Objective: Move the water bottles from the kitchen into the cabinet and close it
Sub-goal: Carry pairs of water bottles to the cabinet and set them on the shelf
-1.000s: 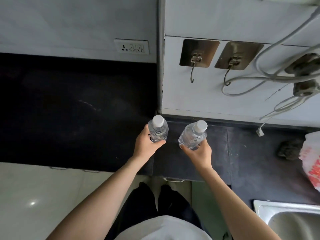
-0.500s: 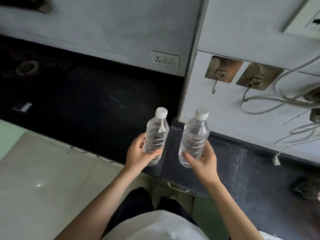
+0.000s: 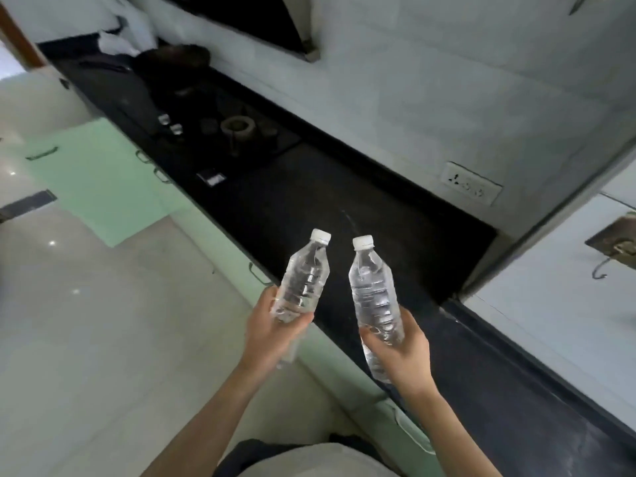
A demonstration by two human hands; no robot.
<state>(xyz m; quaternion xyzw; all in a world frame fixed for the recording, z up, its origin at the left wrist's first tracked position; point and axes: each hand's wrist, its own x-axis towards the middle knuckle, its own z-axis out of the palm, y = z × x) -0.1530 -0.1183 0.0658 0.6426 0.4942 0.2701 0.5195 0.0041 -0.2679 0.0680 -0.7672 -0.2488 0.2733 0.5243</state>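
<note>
I hold two clear plastic water bottles with white caps, one in each hand, lifted off the black counter (image 3: 309, 201). My left hand (image 3: 272, 330) grips the lower part of the left bottle (image 3: 304, 278), which leans slightly right. My right hand (image 3: 401, 349) grips the lower half of the right bottle (image 3: 373, 294), which leans slightly left. Both bottles hang over the counter's front edge, caps pointing away from me. No open cabinet shows in this view.
A gas stove (image 3: 237, 127) sits further left on the counter, with a dark pan (image 3: 172, 58) beyond it. Pale green cabinet doors with handles (image 3: 103, 177) run below the counter. A wall socket (image 3: 471, 187) and a wall hook (image 3: 616, 249) are at the right. Light tiled floor (image 3: 86, 321) lies at the left.
My view has swung to the left along the counter, bringing the stove and green doors into sight. Both bottles stay in my hands and now sit closer together, raised higher.
</note>
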